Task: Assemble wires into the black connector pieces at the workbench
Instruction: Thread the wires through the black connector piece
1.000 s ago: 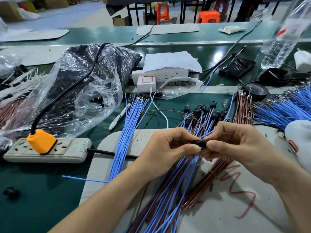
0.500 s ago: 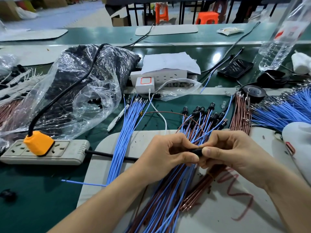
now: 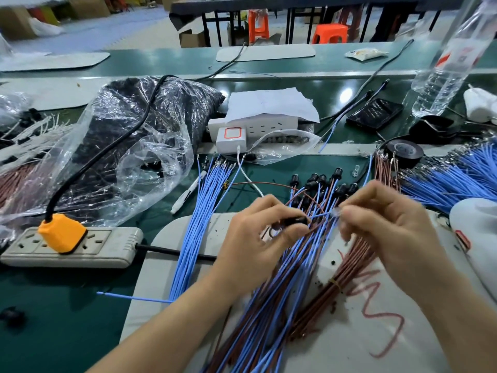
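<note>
Nearest, a fan of blue and brown wires (image 3: 269,305) lies across the grey mat (image 3: 336,354) on the desk (image 3: 67,319). Above it the left hand (image 3: 255,238) clasps one black connector piece (image 3: 293,221) in its fingers (image 3: 282,210), while the right hand (image 3: 387,230) pinches the tip of a blue wire (image 3: 321,214) just beside its mouth, seemingly not yet seated. Just beyond, a cluster of wired connectors (image 3: 322,181) looks finished; farther back, loose blue wires (image 3: 454,181), brown wires (image 3: 384,168) and a plastic bag (image 3: 134,135) of dark parts suggest plenty remains.

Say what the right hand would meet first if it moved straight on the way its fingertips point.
Probably the black connector pinched in the left hand; the right hand points left at it, though depth is unclear.
</note>
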`<control>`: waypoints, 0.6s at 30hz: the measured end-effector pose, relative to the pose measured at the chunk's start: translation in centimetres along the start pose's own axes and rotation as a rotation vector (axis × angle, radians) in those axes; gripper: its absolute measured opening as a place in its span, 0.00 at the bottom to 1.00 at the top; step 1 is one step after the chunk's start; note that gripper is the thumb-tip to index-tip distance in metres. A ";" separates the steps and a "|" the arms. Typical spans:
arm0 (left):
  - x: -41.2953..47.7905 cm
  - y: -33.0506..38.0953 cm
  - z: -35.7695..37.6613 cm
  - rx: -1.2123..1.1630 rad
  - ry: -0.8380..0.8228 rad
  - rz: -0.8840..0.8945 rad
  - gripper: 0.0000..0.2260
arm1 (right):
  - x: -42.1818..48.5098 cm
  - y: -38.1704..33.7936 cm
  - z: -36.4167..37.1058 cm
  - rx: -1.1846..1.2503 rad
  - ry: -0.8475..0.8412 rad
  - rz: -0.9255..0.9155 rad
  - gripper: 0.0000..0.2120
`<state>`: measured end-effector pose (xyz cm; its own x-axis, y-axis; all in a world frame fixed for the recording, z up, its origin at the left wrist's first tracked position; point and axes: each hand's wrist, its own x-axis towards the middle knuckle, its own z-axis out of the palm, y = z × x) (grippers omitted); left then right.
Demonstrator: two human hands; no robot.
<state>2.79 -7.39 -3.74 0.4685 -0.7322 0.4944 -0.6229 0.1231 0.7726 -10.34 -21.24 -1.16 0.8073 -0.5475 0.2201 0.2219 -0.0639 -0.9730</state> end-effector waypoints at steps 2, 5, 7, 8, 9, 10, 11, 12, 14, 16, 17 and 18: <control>0.2 -0.2 -0.2 -0.041 0.061 -0.031 0.08 | 0.3 -0.2 -1.0 0.096 0.096 -0.044 0.06; 0.2 -0.2 -0.2 -0.126 0.053 -0.044 0.10 | 0.3 -0.3 -0.5 0.103 0.115 -0.103 0.04; 0.1 -0.2 0.1 -0.150 0.035 -0.025 0.13 | 0.0 -0.1 0.4 0.052 0.096 -0.111 0.08; 0.0 -0.1 0.2 -0.152 0.027 -0.018 0.13 | -0.2 0.0 0.8 0.016 0.099 -0.117 0.08; 0.0 -0.1 0.3 -0.151 0.020 -0.014 0.14 | -0.4 0.0 1.2 -0.013 0.100 -0.121 0.08; -0.1 0.0 0.4 -0.146 0.015 -0.009 0.14 | -0.5 0.0 1.5 -0.031 0.095 -0.130 0.07; -0.1 0.0 0.4 -0.137 0.014 -0.004 0.14 | -0.7 0.0 1.8 -0.031 0.092 -0.136 0.07; -0.1 -0.1 0.4 -0.128 0.015 0.002 0.13 | -0.8 -0.1 2.1 -0.025 0.091 -0.143 0.06; -0.2 -0.1 0.4 -0.120 0.014 0.007 0.12 | -1.0 -0.1 2.4 -0.020 0.087 -0.155 0.06; -0.2 -0.1 0.4 -0.112 0.012 0.019 0.11 | -1.0 -0.3 2.6 -0.032 0.075 -0.154 0.06; -0.2 0.0 0.4 -0.108 0.012 0.026 0.11 | -1.1 -0.3 2.6 -0.033 0.070 -0.147 0.06; -0.2 0.0 0.4 -0.107 0.014 0.032 0.11 | -1.1 -0.2 2.7 -0.030 0.065 -0.143 0.07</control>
<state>2.45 -7.48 -4.00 0.4583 -0.7175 0.5244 -0.5674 0.2179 0.7941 -9.79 -18.40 -0.99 0.7318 -0.5835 0.3521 0.3146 -0.1692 -0.9340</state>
